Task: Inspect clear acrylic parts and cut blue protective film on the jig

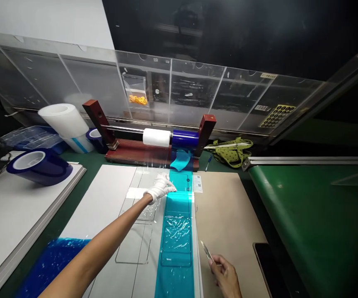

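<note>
My left hand, in a white glove with bare fingertips, has its fingers closed together at the left edge of a strip of blue protective film. This strip lies lengthwise over a white board with black rounded outlines, wrinkled in the middle. At its far end, the film is curled up beneath a blue film roll on a wooden stand. Low on the right, my bare right hand grips a slim craft knife, blade pointing up and left, beside the film and over brown board.
A white roll shares the stand's rod. More film rolls stand on the left. At right are a green pouch, a pen, a dark phone-like object and a green belt surface. Clear panels rise behind.
</note>
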A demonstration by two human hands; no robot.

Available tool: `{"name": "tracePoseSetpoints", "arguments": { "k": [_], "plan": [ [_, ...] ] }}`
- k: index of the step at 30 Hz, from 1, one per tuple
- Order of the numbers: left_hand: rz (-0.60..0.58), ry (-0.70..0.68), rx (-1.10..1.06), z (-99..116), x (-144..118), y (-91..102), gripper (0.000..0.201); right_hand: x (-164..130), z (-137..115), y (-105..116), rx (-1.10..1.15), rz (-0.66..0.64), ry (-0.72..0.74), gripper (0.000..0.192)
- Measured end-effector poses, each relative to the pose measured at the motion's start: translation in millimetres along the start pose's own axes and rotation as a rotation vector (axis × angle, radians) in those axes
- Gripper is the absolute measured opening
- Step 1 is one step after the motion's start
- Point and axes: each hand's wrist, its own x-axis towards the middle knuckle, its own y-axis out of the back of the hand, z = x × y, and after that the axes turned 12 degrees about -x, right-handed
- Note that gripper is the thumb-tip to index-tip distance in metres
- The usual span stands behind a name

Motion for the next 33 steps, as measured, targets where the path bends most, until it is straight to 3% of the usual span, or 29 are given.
{"name": "tracePoseSetpoints", "arguments": {
  "k": [4,10,13,16,20,23,27,33],
  "plan": [
    [-0.040,0.003,0.136,-9,13,-5.0,0.026,1,-6,0,0.019,-0.064,-0.027,0.051],
    [0.052,-0.016,0.234,-4,13,-1.9,0.034,-4,-22,10,-0.090,0.061,0.054,0.050],
    [0.166,0.000,0.252,1,-22,8.2,0.036,-7,-34,22,-0.273,0.065,0.155,0.041],
    [0.243,0.045,0.280,-4,-85,6.9,0.033,-14,-49,24,-0.507,0.047,0.326,0.028],
    [0.169,0.099,0.328,-18,-179,-29.6,0.030,-25,-68,2,-0.867,0.021,0.588,0.022],
    [0.070,0.133,0.377,-28,-226,-67.8,0.035,-30,-78,-22,-1.095,-0.022,0.748,0.024],
    [0.014,0.206,0.452,-36,-251,-104.0,0.055,-30,-87,-52,-1.210,-0.065,0.867,0.025],
    [0.026,0.310,0.510,-38,-262,-125.2,0.061,-26,-101,-95,-1.291,-0.143,0.962,0.027]
  ]
}}
